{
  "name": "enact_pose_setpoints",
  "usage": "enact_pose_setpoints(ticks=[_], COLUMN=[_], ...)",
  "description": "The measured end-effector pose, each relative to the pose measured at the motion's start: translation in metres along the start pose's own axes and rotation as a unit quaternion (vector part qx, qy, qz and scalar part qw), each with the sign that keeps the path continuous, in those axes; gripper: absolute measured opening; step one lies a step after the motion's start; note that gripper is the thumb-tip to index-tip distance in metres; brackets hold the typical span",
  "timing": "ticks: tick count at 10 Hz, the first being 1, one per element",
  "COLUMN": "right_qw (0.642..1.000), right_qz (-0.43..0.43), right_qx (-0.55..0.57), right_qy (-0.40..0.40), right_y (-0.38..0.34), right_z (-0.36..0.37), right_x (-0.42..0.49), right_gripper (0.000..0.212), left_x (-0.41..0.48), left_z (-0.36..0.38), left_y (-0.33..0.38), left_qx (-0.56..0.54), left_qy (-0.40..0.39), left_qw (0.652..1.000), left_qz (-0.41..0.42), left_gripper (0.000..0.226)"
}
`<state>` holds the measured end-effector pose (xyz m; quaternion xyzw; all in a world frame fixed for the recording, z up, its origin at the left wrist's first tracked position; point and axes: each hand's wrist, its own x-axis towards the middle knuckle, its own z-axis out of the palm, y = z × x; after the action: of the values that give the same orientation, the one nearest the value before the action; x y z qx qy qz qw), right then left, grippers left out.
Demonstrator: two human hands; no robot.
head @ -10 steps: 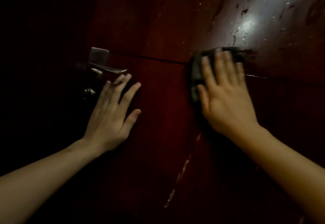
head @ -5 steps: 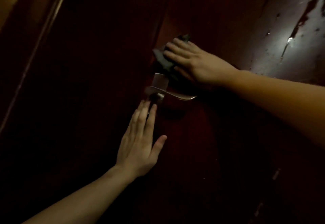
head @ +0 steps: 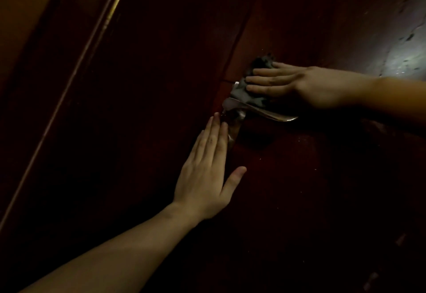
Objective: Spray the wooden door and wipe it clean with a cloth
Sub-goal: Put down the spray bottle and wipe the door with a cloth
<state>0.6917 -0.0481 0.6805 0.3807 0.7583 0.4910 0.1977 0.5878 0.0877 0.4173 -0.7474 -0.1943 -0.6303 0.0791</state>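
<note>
Dimly lit, the scene begins at the far left with a lighter wall strip [head: 25, 16] and the door frame [head: 76, 67] running diagonally beside it. Next comes the dark red wooden door [head: 288, 189], which fills most of the view. The left hand [head: 205, 177] lies flat against it, its grip wide with fingers straight together and thumb spread, holding nothing; its fingertips reach the metal plate just below the door handle [head: 265, 110]. That silvery lever points right. Just above the handle, touching its base, sits the dark cloth [head: 251, 92], pressed to the wood under the flat right hand [head: 306, 87], fingers extended leftward over it. At the far right, a shiny wet patch [head: 405, 60] glistens on the door.
</note>
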Motion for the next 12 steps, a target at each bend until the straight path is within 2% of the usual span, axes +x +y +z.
enact_pose_setpoints(ticks=[1, 2, 3, 4, 5, 6, 7, 9, 10, 12], right_qw=[0.997, 0.995, 0.991, 0.975, 0.968, 0.986, 0.991, 0.983, 0.980, 0.971], right_qz=[0.050, 0.054, 0.114, 0.216, 0.195, 0.138, 0.131, 0.155, 0.157, 0.199], right_qx=[-0.008, -0.024, -0.006, 0.057, 0.137, 0.091, 0.030, -0.007, -0.027, -0.111], right_qy=[-0.056, -0.083, -0.069, 0.021, 0.082, 0.011, -0.017, 0.097, 0.118, 0.071], right_y=[-0.012, -0.017, -0.022, -0.033, -0.065, -0.093, -0.101, -0.108, -0.110, -0.116], right_z=[-0.003, -0.007, -0.021, -0.034, -0.038, -0.029, -0.016, 0.002, 0.005, 0.007], right_x=[0.026, 0.033, 0.029, 0.030, 0.043, 0.047, 0.039, -0.013, -0.033, 0.007], right_gripper=[0.058, 0.061, 0.053, 0.047, 0.045, 0.044, 0.052, 0.058, 0.052, 0.061], left_x=[-0.001, -0.002, -0.001, -0.002, -0.003, -0.002, -0.004, -0.008, -0.012, -0.014], left_z=[-0.001, 0.001, 0.004, 0.004, 0.002, -0.002, 0.000, 0.004, 0.005, 0.004], left_y=[-0.002, -0.003, -0.003, -0.003, -0.002, 0.003, 0.004, 0.002, 0.002, 0.003], left_qx=[0.000, -0.015, -0.024, -0.028, -0.029, -0.006, 0.002, -0.058, -0.027, -0.048], left_qy=[0.000, 0.004, 0.018, 0.020, -0.020, -0.045, -0.001, 0.014, 0.025, 0.009], left_qw=[1.000, 1.000, 1.000, 0.999, 0.998, 0.995, 0.996, 0.996, 0.997, 0.996], left_qz=[-0.002, -0.009, -0.007, -0.010, -0.047, -0.086, -0.088, -0.066, -0.065, -0.075], left_gripper=[0.084, 0.084, 0.083, 0.083, 0.091, 0.103, 0.091, 0.092, 0.088, 0.085])
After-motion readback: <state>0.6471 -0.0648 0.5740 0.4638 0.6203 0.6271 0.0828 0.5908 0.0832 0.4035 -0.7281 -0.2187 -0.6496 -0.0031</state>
